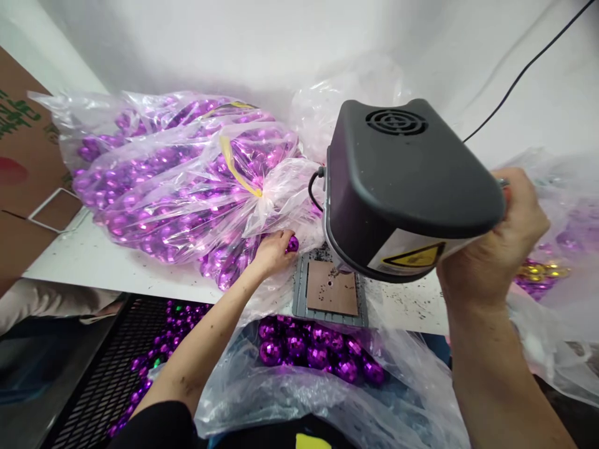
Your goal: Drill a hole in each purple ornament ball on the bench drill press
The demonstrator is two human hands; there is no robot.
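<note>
My left hand [275, 252] is closed on a shiny purple ball [292, 244] beside the large clear bag of purple balls [163, 181]. My right hand [503, 243] grips the handle side of a black press machine [416, 168] with a round vent on top and a yellow warning label. Under the machine's head lies a brown square plate [331, 287] with a small hole, on a grey metal base [301, 293]. The handle itself is mostly hidden behind my fingers.
An open plastic bag with purple balls [318, 349] hangs at the table's front edge. Left are a cardboard box [32, 162] and a black crate [107, 368] with small purple balls. Another bag [575, 224] is at right; black specks dot the white table [159, 271].
</note>
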